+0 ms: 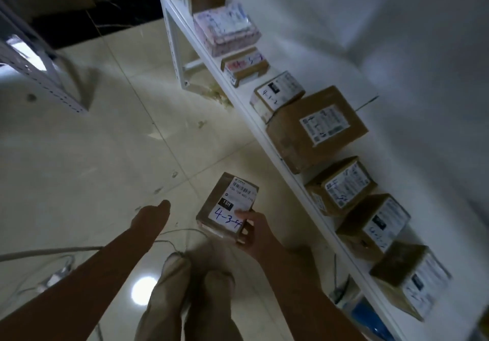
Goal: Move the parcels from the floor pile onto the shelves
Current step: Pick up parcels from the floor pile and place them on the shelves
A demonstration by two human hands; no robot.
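My right hand (252, 230) grips a small brown parcel (226, 205) by its near right corner, thumb on its white label marked 4-3-4. The parcel is held above the floor, left of the white shelf (264, 139). My left hand (153, 217) reaches forward over the tiles, fingers straight and holding nothing. Several labelled cardboard parcels stand in a row along the shelf, the largest (316, 128) near its middle.
A second white rack (53, 81) stands at the left. A cable (53, 250) runs across the glossy tiled floor beside my legs (190, 295). A blue object (367, 319) lies under the shelf at lower right. The white wall rises behind the shelf.
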